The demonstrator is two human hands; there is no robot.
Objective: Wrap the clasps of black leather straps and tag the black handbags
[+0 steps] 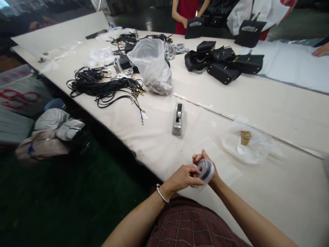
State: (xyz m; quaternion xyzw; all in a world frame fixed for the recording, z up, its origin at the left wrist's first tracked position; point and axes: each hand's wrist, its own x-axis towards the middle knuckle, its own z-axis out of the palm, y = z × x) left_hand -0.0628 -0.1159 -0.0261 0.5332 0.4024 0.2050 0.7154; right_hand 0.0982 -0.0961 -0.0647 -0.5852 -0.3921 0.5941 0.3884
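Both my hands meet at the near edge of the white table (257,103). My right hand (209,164) is curled around a small coiled black strap wrapped in thin white paper (205,170). My left hand (183,176), with a silver bangle on its wrist, pinches the wrap on its left side. A sheet of thin white paper (218,159) lies flat on the table just beyond my hands.
A grey tape dispenser (178,118) stands ahead. A clear bag with a tan tag (246,142) lies to the right. Farther off are black straps (102,85), a plastic bag (153,65) and black handbags (223,61). Other people stand at the far side.
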